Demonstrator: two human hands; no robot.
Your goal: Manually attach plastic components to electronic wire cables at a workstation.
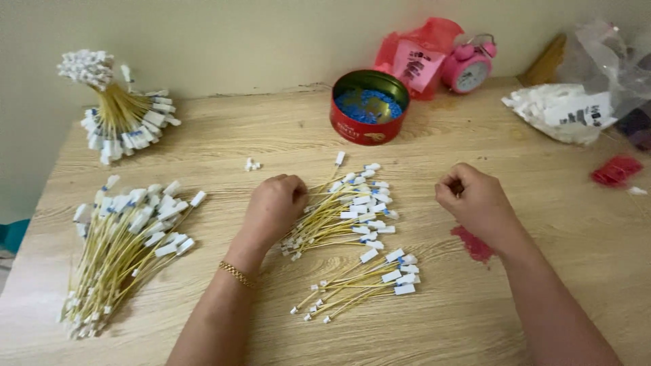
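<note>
Cables [342, 213] partly under left hand [274, 207]

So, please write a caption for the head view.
Two hands, left hand on yellow cables, right hand beside.

I see a pale wood-grain table [475, 325] carrying loose heaps of thin yellow cables with white plug ends [342, 210], a tied upright bundle of the same cables [119, 108], a round red tin of blue bits [369, 107], a pink alarm clock [468, 68] and a white plastic bag [559, 112].
</note>
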